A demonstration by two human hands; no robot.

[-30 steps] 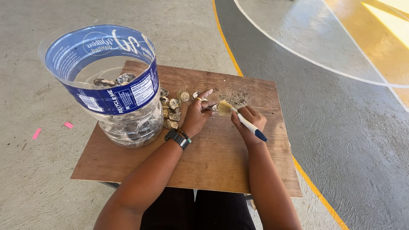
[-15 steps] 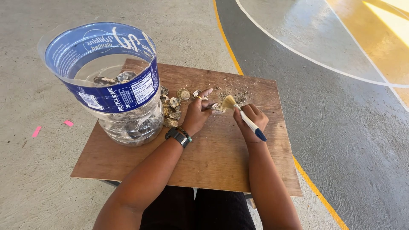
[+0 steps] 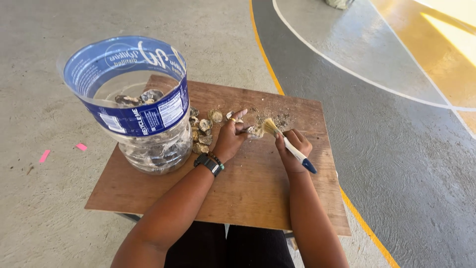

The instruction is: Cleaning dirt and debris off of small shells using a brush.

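My left hand (image 3: 229,140) pinches a small pale shell (image 3: 254,131) just above the wooden board (image 3: 253,193). A black watch sits on that wrist. My right hand (image 3: 293,150) grips a small paintbrush (image 3: 288,144) with a white handle and a blue end. Its bristles touch the shell from the right. A pile of several small shells (image 3: 204,130) lies on the board to the left of my left hand.
A large cut-open clear plastic jug (image 3: 134,101) with a blue label stands at the board's left, with shells in its bottom. Grit (image 3: 282,119) is scattered at the board's far edge. A yellow line (image 3: 265,57) crosses the concrete floor. Pink tape bits (image 3: 81,147) lie left.
The brush has kept stroking over the shell, its bristles shifting slightly to the right and back. Both hands stay in the same place over the board.
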